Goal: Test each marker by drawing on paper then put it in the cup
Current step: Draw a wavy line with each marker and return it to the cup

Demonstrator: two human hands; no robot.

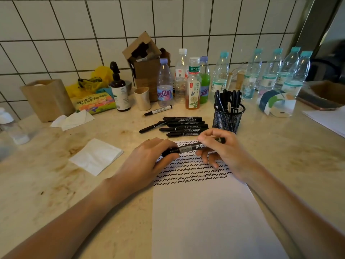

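Fingers of left hand (149,157) pinch the cap end of the black marker (188,148); right hand (214,146) grips the barrel, held over the scribbled top edge of the paper (205,212). Risks: cap jerks free, tip smears skin; reach to mesh cup (229,116) knocks loose markers (183,126).

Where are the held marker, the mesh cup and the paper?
marker (188,148): head view, on its grey label between the hands.
mesh cup (228,120): head view, on its front mesh wall.
paper (205,217): head view, on the blank lower part.
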